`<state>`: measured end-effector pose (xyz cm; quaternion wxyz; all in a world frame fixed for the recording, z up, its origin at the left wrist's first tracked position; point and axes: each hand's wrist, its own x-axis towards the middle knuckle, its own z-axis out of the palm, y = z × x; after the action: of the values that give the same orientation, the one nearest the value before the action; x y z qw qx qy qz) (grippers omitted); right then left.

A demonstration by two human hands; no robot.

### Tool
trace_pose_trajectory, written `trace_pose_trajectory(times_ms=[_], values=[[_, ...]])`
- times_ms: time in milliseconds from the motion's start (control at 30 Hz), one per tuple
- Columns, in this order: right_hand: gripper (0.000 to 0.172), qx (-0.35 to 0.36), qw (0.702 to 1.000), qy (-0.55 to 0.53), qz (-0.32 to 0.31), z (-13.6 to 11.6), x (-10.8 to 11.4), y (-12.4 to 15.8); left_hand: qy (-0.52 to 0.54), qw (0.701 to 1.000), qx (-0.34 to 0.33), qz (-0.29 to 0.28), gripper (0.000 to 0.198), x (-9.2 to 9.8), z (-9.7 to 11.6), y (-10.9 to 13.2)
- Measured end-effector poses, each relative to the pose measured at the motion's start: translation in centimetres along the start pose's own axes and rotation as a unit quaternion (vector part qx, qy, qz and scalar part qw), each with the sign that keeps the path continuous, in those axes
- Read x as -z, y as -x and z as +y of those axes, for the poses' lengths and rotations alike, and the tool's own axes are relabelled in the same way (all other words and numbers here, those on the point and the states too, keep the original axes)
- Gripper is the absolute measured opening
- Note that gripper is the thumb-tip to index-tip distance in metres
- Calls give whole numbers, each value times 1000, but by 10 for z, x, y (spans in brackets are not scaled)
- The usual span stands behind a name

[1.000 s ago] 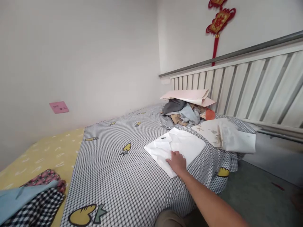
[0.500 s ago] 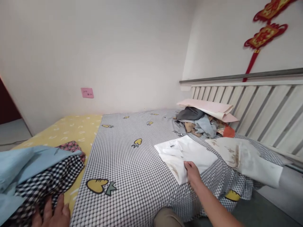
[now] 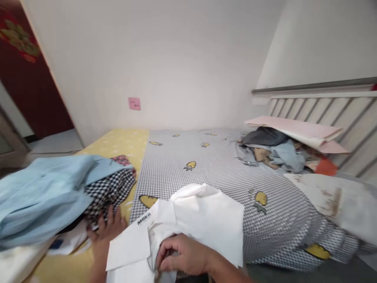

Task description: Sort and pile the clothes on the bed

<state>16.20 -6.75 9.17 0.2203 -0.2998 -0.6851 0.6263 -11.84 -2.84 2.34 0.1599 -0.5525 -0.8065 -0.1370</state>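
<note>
My right hand (image 3: 184, 253) is closed on a white cloth garment, probably a shirt (image 3: 209, 220), with dark lettering near one edge. It lifts the garment over the front of the bed, and the cloth hangs bent and creased around my fingers. My left hand (image 3: 108, 230) has its fingers spread at the edge of a clothes pile, on or beside a black-and-white checked cloth (image 3: 103, 196). A light blue shirt (image 3: 55, 184) lies on top of that pile. Below it, white cloth (image 3: 69, 237) with a dark blue patch pokes out.
The bed has a checked sheet (image 3: 188, 149) beside a yellow sheet (image 3: 123, 137). Crumpled clothes (image 3: 282, 153) lie at the far right under a folded pink sheet (image 3: 297, 127), by a white slatted headboard (image 3: 315, 106). A stained white item (image 3: 338, 196) rests nearer at right.
My right hand has carried the white shirt from the right of the bed leftward and closer. My view has turned left. The left hand stays by the clothes pile, fingers spread.
</note>
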Motion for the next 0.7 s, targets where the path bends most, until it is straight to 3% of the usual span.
trace_pose_trajectory(times_ms=[100, 200, 300, 367, 433, 567, 633, 700], values=[[32, 5, 996, 86, 8, 17, -7, -2, -65, 998, -8, 8, 55, 12, 8, 6], [27, -44, 999, 3, 14, 34, 0, 2, -58, 998, -9, 12, 53, 17, 10, 9], [41, -62, 993, -84, 62, 40, 6, 12, -28, 999, -14, 15, 54, 19, 10, 12], [47, -47, 984, -125, 114, 36, 13, 21, -1, 1000, -6, -1, 54, 20, 11, 16], [45, -22, 967, -179, 179, 29, 26, 31, 41, 998, 10, -52, 55, 23, 12, 22], [46, 29, 885, -220, 408, 24, 66, 43, 202, 967, 8, -158, 51, 31, 7, 44], [50, 8, 870, -153, 469, 31, 83, 45, 324, 938, 22, -119, 44, 38, 2, 66], [49, -30, 890, -42, 453, 43, 90, 42, 425, 902, 59, -31, 41, 47, 1, 96]])
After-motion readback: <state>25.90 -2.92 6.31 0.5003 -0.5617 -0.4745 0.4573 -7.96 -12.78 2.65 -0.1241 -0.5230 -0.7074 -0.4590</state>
